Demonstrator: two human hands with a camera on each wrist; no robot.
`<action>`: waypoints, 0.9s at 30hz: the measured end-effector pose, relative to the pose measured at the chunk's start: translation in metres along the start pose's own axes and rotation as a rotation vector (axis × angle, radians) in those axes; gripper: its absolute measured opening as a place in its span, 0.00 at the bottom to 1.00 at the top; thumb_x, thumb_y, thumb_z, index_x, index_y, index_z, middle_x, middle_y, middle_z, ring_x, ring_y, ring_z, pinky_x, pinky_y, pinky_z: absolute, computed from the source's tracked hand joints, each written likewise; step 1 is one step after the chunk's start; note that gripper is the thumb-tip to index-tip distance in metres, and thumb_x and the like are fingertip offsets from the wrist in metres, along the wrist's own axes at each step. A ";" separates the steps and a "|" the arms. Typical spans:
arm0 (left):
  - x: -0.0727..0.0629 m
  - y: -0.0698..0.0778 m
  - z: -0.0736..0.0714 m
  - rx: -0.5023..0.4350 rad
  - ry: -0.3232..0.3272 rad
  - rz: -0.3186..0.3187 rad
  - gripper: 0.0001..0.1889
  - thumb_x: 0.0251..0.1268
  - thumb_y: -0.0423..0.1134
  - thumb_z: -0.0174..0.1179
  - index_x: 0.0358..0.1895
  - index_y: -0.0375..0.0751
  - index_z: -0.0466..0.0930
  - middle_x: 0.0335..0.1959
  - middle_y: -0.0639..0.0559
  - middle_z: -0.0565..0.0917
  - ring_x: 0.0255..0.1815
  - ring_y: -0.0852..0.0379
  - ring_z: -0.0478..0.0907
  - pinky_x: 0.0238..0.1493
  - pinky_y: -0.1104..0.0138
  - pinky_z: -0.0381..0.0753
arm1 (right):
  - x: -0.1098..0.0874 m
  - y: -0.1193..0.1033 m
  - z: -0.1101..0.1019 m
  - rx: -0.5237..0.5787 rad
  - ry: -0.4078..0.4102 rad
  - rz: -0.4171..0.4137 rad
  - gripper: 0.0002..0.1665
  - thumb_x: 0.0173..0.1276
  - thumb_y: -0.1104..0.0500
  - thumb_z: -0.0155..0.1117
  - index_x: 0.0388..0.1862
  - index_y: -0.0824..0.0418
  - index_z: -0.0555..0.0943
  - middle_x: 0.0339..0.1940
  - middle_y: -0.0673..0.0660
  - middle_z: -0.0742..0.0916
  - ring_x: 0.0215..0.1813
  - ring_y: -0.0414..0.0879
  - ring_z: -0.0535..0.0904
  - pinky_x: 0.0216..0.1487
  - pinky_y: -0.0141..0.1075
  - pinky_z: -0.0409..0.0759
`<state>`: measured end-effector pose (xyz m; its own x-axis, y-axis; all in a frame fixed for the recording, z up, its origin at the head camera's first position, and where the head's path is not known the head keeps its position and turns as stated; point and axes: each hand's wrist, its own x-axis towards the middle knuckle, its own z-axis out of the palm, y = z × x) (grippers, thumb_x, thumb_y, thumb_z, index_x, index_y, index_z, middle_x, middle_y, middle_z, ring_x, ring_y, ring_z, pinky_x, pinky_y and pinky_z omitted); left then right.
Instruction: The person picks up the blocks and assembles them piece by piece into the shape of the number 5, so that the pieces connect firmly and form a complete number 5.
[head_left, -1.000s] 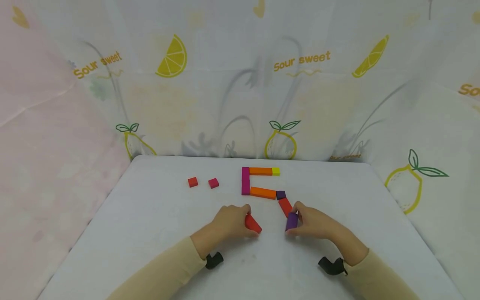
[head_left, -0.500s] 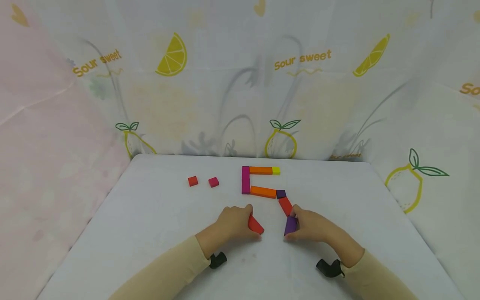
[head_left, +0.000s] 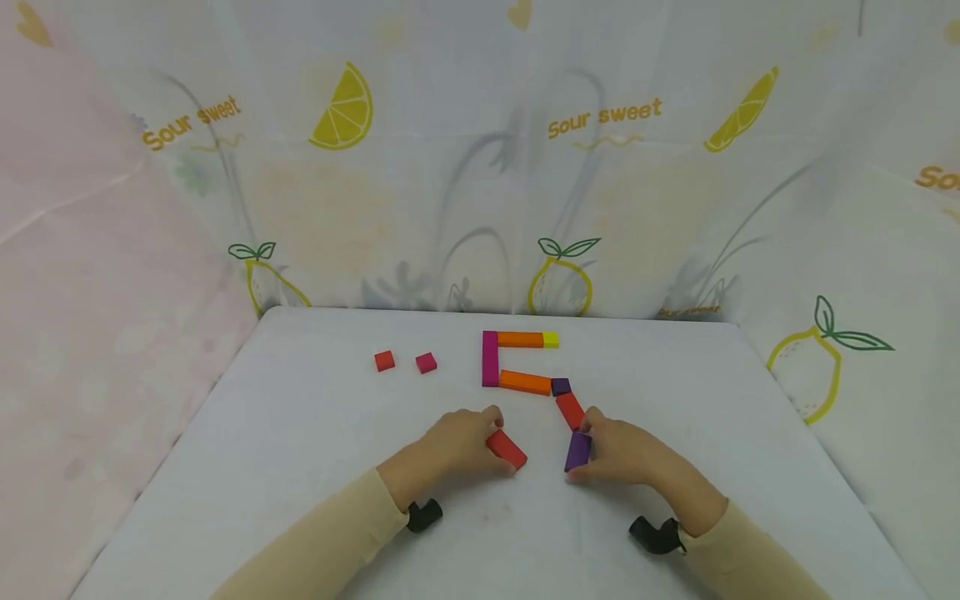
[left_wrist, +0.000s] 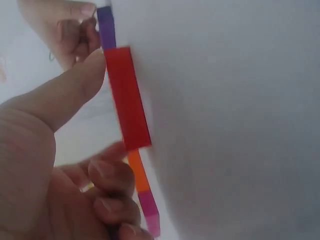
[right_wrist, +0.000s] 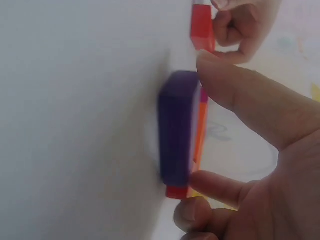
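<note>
My left hand (head_left: 457,442) pinches a long red block (head_left: 507,450) by its two ends, thumb at the near end; in the left wrist view the broad face of this red block (left_wrist: 128,100) is in plain sight. Across from it, my right hand (head_left: 626,452) grips a purple block (head_left: 578,452) between thumb and forefinger. The far end of the purple block stands right at the lower end of a slanted red block (head_left: 570,412). Above that slanted block lies a small dark purple cube (head_left: 561,387). A gap of white tabletop separates the two held blocks.
A magenta bar (head_left: 490,358) stands lengthwise, with an upper orange bar (head_left: 520,339) and a lower orange bar (head_left: 525,382) running right from it. A yellow cube (head_left: 551,339) ends the upper one. Left lie a red cube (head_left: 385,361) and a pink cube (head_left: 426,362).
My right hand has drawn the purple block slightly nearer and to the left, changing its slant. My left hand shifted right with its red block, then back left. The other blocks stayed put.
</note>
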<state>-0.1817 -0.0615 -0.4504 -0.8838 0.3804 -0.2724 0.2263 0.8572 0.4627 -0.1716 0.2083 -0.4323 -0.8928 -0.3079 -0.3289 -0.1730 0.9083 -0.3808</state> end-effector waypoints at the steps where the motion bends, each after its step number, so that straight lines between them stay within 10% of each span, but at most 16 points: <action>1: 0.001 -0.002 -0.002 -0.012 -0.011 0.011 0.31 0.51 0.59 0.74 0.56 0.55 0.74 0.33 0.59 0.77 0.39 0.58 0.74 0.36 0.65 0.77 | -0.001 0.000 -0.001 0.005 -0.004 0.002 0.46 0.47 0.37 0.81 0.56 0.59 0.70 0.30 0.51 0.80 0.33 0.44 0.75 0.37 0.41 0.78; 13: 0.000 -0.011 -0.013 -0.075 -0.042 0.143 0.16 0.58 0.50 0.73 0.47 0.56 0.80 0.35 0.59 0.77 0.43 0.57 0.74 0.42 0.64 0.78 | -0.001 0.005 -0.002 0.041 -0.028 -0.021 0.39 0.49 0.41 0.82 0.51 0.58 0.71 0.24 0.53 0.75 0.30 0.45 0.72 0.31 0.38 0.69; 27: -0.003 0.014 -0.002 -0.009 -0.005 0.176 0.15 0.56 0.50 0.74 0.40 0.51 0.80 0.25 0.59 0.76 0.33 0.60 0.73 0.34 0.69 0.74 | 0.003 0.002 0.000 0.011 -0.020 -0.002 0.40 0.48 0.38 0.81 0.49 0.58 0.72 0.29 0.51 0.78 0.33 0.45 0.74 0.36 0.39 0.76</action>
<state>-0.1764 -0.0512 -0.4412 -0.8288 0.5259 -0.1910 0.3737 0.7743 0.5107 -0.1752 0.2094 -0.4341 -0.8838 -0.3155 -0.3455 -0.1699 0.9045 -0.3911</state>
